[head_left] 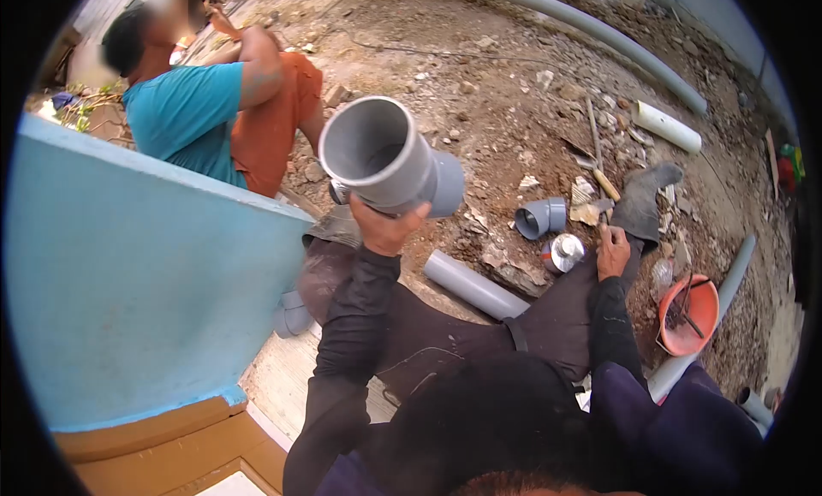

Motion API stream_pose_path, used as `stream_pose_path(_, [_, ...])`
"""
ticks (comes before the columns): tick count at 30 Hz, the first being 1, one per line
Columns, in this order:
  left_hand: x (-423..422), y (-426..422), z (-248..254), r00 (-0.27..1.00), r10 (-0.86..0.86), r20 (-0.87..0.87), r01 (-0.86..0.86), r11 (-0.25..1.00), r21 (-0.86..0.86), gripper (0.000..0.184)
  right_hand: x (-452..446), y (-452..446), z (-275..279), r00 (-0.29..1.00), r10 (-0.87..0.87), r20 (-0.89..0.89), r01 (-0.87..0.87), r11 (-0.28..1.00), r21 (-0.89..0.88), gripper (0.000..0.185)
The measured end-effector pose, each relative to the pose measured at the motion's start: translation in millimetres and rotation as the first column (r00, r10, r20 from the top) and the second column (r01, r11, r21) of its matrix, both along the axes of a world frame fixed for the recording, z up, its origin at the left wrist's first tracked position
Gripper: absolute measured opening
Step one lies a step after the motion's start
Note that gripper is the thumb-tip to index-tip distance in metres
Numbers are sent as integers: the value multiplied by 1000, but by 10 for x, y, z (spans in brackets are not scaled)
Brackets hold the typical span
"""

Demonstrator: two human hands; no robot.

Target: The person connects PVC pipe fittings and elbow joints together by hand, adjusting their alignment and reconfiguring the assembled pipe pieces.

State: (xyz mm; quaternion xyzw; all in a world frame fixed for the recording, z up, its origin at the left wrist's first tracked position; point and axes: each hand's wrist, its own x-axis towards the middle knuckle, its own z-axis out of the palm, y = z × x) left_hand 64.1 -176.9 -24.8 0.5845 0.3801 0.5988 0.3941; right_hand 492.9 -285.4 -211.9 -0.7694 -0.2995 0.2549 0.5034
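Note:
My left hand (390, 228) is closed around the lower part of a grey PVC pipe fitting (390, 166), held up in front of me. Its wide round mouth faces up toward me, and a second socket juts to the right. My right hand (613, 253) rests by my right knee with its fingers pinched together; a small thing seems to stick out of them, too small to name. Close to that hand lie a silver-topped can (566, 252), a short grey pipe elbow (541, 218) and a tool with a wooden handle (607, 186).
A grey pipe (475, 286) lies before my lap. A co-worker in a blue shirt (184, 111) sits beyond the blue wall (154, 282). On the rubble are a white pipe (668, 127), an orange bucket (695, 312) and a long curved pipe (599, 29).

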Motion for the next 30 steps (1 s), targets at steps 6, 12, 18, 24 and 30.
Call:
stream_pose_path(6, [13,163,-131,896,-60,439,165,965,-206,65,14,-19,-149,1000,-24,-9,25,992,126,13])
stream_pose_path(12, [-31,345,-460,839,-44,542,314,853,-417,60,-53,-16,-151,843,102,527,-165,984,73,15])
stream_pose_path(18, [12,318,-410,736,-2,677,422,784,-456,65,-90,-70,-160,840,114,530,-143,990,13,17])
stream_pose_path(24, [-82,338,-354,740,10,673,381,818,-431,66,-91,-125,-58,929,151,337,-165,986,15,13])
stream_pose_path(30, [-213,-7,-41,770,-12,638,351,843,-408,60,-62,-114,-87,895,123,429,-167,984,67,16])
